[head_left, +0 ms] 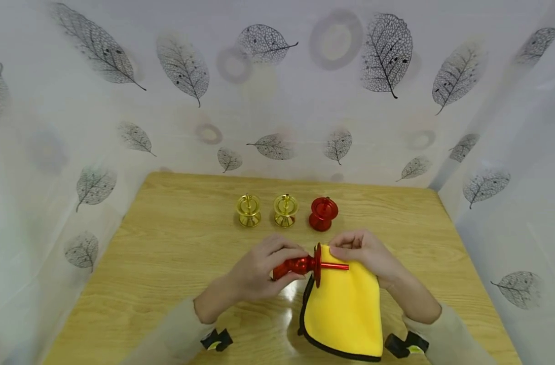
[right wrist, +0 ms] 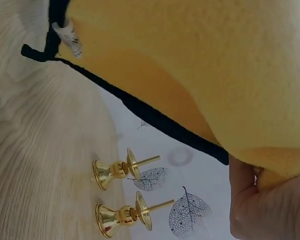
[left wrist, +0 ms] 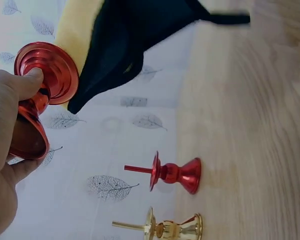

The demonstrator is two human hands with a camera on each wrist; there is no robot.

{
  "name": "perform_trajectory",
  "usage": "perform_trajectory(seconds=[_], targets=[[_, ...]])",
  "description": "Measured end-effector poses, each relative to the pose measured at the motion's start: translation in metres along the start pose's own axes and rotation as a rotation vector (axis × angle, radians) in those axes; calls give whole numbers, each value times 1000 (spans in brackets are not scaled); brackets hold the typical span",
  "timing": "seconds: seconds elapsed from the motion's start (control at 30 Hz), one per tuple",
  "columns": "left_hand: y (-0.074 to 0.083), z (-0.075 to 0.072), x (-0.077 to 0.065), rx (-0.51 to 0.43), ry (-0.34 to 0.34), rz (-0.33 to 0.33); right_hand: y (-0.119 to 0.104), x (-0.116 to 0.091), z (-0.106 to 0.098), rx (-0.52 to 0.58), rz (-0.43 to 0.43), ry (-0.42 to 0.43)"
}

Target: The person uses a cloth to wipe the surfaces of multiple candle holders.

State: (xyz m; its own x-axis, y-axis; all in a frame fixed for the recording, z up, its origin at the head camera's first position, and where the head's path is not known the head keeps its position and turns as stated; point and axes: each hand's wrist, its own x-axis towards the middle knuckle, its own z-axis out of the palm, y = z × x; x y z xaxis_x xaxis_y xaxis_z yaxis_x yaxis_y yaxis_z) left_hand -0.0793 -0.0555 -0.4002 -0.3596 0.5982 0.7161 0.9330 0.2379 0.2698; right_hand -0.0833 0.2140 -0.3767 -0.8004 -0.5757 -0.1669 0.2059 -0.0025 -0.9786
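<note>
My left hand (head_left: 259,269) grips a red metal candle holder (head_left: 301,264) by its stem and base. The holder lies on its side, its thin spike pointing right and its round drip dish against the edge of a cloth. That cloth (head_left: 343,314) is yellow with a black border, and its top is pinched by my right hand (head_left: 369,257) between thumb and fingers. The cloth hangs down behind the spike. In the left wrist view, the held holder's hollow base (left wrist: 27,135) shows, with the cloth's dark side (left wrist: 125,40) beyond it.
Toward the back of the wooden table (head_left: 177,243) stand two gold candle holders, the left one (head_left: 248,215) and the middle one (head_left: 285,215). Another red candle holder (head_left: 323,215) stands upright to their right. A leaf-patterned white sheet (head_left: 277,91) hangs behind the table.
</note>
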Motion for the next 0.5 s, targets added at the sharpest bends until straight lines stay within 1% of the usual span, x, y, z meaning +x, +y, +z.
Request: perform_trajectory(seconds=[0.03,0.07,0.1,0.13,0.23,0.3,0.37,0.5], targets=[[-1,0,0,5,-1,-15,0,0,0,44,16,-1],[-2,0,-1,7,-1,-33,0,-1,1,60,26,18],[-2,0,-1,10,-3,-50,0,-1,2,53,28,52],[-3,0,-2,13,-6,-66,-1,-1,3,31,24,87],[-4,1,-2,18,-13,-95,-2,-3,9,-101,-11,220],[-4,1,-3,18,-13,-108,-2,-4,12,-177,-43,275],[-4,0,-3,34,-9,-128,-2,-5,14,-206,-68,298],[-5,1,-4,85,3,-174,-1,-7,17,-198,-94,329]])
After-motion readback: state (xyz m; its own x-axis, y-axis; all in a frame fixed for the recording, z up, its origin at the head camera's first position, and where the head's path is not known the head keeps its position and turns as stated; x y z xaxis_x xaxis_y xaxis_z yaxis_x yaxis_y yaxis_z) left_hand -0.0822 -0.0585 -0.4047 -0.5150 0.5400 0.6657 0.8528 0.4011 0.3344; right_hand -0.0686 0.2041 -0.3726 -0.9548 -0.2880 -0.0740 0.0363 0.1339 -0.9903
